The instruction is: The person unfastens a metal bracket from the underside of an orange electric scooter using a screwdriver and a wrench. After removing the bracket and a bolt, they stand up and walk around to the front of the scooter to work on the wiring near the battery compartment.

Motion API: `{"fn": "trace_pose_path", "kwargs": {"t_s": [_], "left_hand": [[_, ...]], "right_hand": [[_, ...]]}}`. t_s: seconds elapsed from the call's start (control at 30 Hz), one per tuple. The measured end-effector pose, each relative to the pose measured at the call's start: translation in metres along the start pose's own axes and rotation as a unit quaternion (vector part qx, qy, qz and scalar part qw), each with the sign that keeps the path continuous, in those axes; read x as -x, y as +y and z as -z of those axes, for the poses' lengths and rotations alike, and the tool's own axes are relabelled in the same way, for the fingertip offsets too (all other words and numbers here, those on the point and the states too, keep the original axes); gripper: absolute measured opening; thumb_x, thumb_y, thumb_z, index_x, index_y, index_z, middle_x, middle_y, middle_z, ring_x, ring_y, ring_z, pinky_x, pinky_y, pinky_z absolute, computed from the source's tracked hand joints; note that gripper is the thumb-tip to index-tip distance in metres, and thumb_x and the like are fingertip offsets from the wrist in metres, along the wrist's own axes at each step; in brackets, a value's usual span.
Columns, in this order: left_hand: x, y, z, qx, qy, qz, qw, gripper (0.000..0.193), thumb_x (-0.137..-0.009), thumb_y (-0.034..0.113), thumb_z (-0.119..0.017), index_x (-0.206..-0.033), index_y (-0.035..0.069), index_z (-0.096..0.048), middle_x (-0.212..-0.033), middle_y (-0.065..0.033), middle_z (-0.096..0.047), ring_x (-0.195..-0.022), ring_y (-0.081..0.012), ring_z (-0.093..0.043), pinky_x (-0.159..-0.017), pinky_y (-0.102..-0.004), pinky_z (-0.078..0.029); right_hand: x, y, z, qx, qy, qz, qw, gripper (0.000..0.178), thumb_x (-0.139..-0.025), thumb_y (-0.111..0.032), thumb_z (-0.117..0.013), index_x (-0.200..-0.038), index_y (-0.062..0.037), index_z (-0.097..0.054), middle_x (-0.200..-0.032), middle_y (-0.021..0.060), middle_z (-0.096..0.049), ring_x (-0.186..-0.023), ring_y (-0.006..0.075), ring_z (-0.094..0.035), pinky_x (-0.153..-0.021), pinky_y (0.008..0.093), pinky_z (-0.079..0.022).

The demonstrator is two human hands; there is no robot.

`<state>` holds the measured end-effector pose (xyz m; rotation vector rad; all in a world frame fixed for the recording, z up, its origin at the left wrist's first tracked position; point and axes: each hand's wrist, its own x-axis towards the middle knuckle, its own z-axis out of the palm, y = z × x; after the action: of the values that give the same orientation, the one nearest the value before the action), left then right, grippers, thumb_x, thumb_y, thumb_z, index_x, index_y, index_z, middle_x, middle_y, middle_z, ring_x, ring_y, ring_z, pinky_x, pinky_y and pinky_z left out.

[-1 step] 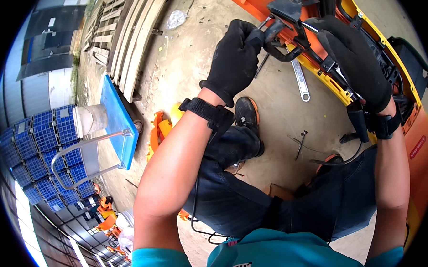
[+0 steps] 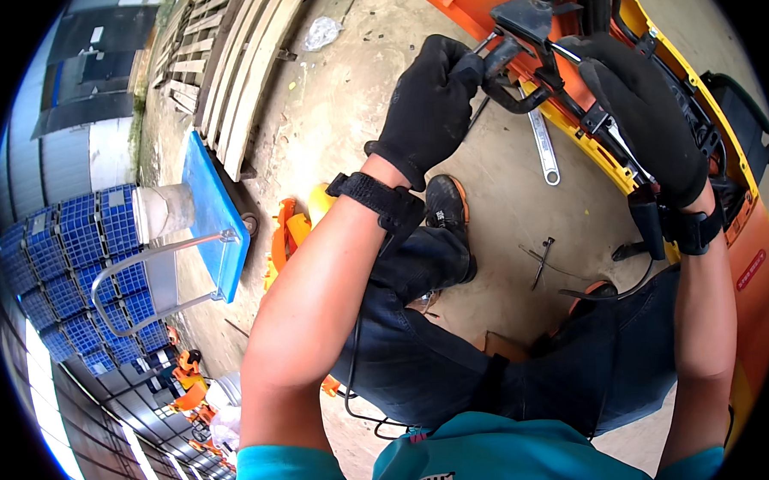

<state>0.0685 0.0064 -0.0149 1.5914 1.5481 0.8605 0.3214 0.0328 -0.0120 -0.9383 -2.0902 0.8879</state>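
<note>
My left hand (image 2: 430, 105), in a black glove, is closed around a thin metal rod (image 2: 485, 42) that meets a black bracket (image 2: 521, 18) with a bent tube below it. My right hand (image 2: 645, 117), also gloved, curls over a long silver tool (image 2: 625, 148) on the bracket's other side. Most of that tool is hidden by the palm, so its kind cannot be made out. Both hands work at the frame of an orange and yellow vehicle body (image 2: 748, 224). On the floor between my arms lies a silver wrench (image 2: 545, 147).
A small cross-shaped metal tool (image 2: 542, 263) lies on the floor near my feet. To the left stand a blue platform trolley (image 2: 216, 222) with a white bucket (image 2: 164, 211), wooden pallets (image 2: 240, 75) and stacked blue crates (image 2: 82, 279). Orange and yellow parts (image 2: 290, 235) lie by my left forearm.
The whole view has shifted slightly. Both hands keep the same places and grips at the bracket.
</note>
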Motion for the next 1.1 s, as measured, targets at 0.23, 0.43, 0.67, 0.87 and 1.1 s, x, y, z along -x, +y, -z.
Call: {"fn": "trace_pose_path", "kwargs": {"t_s": [0.23, 0.43, 0.67, 0.87, 1.1], "left_hand": [[0.003, 0.005, -0.003, 0.059, -0.011, 0.034, 0.998, 0.017, -0.099, 0.023, -0.049, -0.094, 0.007, -0.051, -0.068, 0.0028, -0.048, -0.054, -0.0037, -0.043, -0.048, -0.0215, -0.038], [0.002, 0.003, -0.003, 0.008, -0.007, 0.006, 1.0, 0.017, -0.099, 0.023, -0.05, -0.094, 0.007, -0.051, -0.065, 0.0024, -0.046, -0.054, -0.0041, -0.043, -0.049, -0.0232, -0.037], [0.001, 0.005, -0.003, -0.179, 0.078, -0.14, 0.971, 0.01, -0.095, 0.012, -0.053, -0.095, 0.002, -0.051, -0.072, -0.0124, -0.057, -0.064, -0.0246, -0.056, -0.06, -0.0359, -0.045], [-0.002, 0.001, -0.004, -0.179, 0.087, -0.168, 0.966, 0.009, -0.095, 0.011, -0.054, -0.094, 0.002, -0.051, -0.072, -0.0112, -0.057, -0.062, -0.0238, -0.056, -0.058, -0.0348, -0.045], [-0.006, 0.008, 0.007, 0.105, -0.049, 0.081, 0.99, 0.021, -0.097, 0.027, -0.053, -0.09, 0.008, -0.055, -0.07, 0.004, -0.049, -0.056, -0.0025, -0.041, -0.05, -0.0202, -0.035]], "right_hand": [[0.007, 0.02, 0.002, 0.249, 0.041, 0.229, 0.94, 0.026, -0.093, -0.008, -0.057, -0.117, 0.0011, -0.057, -0.117, 0.0167, -0.058, -0.102, 0.0292, -0.058, -0.091, 0.0353, -0.048], [0.01, 0.02, 0.001, 0.193, 0.034, 0.169, 0.966, 0.025, -0.096, -0.011, -0.053, -0.118, -0.0005, -0.057, -0.116, 0.0154, -0.059, -0.103, 0.0277, -0.058, -0.09, 0.0334, -0.047], [-0.002, -0.011, 0.007, -0.105, -0.047, -0.151, 0.982, 0.031, -0.097, -0.022, -0.048, -0.118, -0.0019, -0.059, -0.098, 0.0118, -0.062, -0.087, 0.0198, -0.057, -0.082, 0.0309, -0.045], [0.001, -0.004, -0.001, -0.062, 0.021, -0.061, 0.996, 0.031, -0.097, -0.023, -0.047, -0.116, -0.0022, -0.06, -0.09, 0.011, -0.061, -0.08, 0.0187, -0.056, -0.078, 0.0313, -0.045], [-0.001, -0.005, 0.001, -0.071, -0.003, -0.083, 0.994, 0.031, -0.097, -0.022, -0.047, -0.116, -0.0014, -0.059, -0.09, 0.0112, -0.061, -0.079, 0.0191, -0.056, -0.077, 0.0311, -0.045]]}}
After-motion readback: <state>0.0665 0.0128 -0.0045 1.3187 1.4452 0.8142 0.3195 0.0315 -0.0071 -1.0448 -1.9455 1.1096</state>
